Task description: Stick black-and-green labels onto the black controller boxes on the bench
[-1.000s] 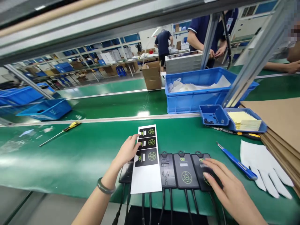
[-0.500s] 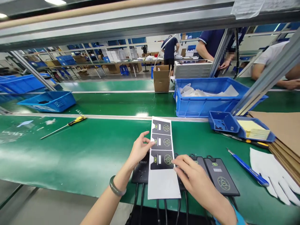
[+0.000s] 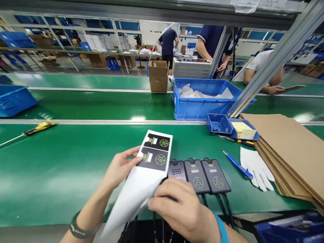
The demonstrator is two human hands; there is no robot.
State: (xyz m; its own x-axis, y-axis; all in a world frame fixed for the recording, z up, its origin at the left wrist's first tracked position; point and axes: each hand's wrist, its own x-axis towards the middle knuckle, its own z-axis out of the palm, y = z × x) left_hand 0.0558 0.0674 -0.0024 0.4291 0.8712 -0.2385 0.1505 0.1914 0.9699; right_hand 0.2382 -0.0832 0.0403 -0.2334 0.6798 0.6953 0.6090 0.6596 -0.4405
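Observation:
My left hand (image 3: 120,169) pinches the left edge of a white sticker sheet (image 3: 169,148), which shows two dark panel labels with round green-marked button patterns. The lower part of the sheet is bare white and bends down to the left. My right hand (image 3: 177,202) is closed at the sheet's lower right, partly blurred; its fingertips seem to hold something thin at the edge, too unclear to name. Right of the sheet lie dark control boxes with cables: one with a digit display (image 3: 176,171), and two with labels on their faces (image 3: 197,177), (image 3: 217,177).
Beyond stand a large blue bin (image 3: 197,109) with white bags, small blue trays (image 3: 219,124) and a carton (image 3: 158,79). A blue knife (image 3: 238,164), white glove (image 3: 255,168) and cardboard sheets (image 3: 286,141) lie right; a screwdriver (image 3: 39,128) lies left. Several people are behind.
The view has turned right. The sheet has tilted and its lower part now bends; three labels showed before, two now. My right hand has closed and moved down, and the digit-display box has come into view.

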